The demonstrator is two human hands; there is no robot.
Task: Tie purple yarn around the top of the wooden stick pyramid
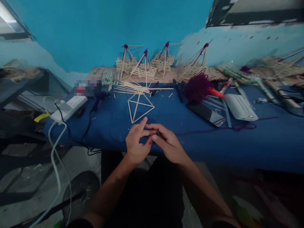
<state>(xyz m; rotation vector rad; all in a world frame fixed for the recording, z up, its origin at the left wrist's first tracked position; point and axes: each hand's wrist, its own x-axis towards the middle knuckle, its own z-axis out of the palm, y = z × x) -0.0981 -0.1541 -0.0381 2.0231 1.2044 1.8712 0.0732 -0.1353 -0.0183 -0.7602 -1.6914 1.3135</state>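
My left hand (pixel 136 142) and my right hand (pixel 167 142) meet at the near edge of the blue-covered table (pixel 114 126), fingertips touching. Whether they pinch anything small between them I cannot tell. A strand of purple yarn (pixel 213 129) runs along the cloth from my right hand towards the right. Just beyond my fingers lies a flat frame of thin wooden sticks (pixel 140 106), a diamond shape with a diagonal. Behind it rests a loose pile of sticks (pixel 133 87).
Several stick pyramids tied with purple yarn (pixel 144 66) stand along the back wall. A purple yarn ball (pixel 198 87), a phone (pixel 206 114) and a white box (pixel 239 107) lie to the right. A white power strip (pixel 70 107) with cables sits at the left.
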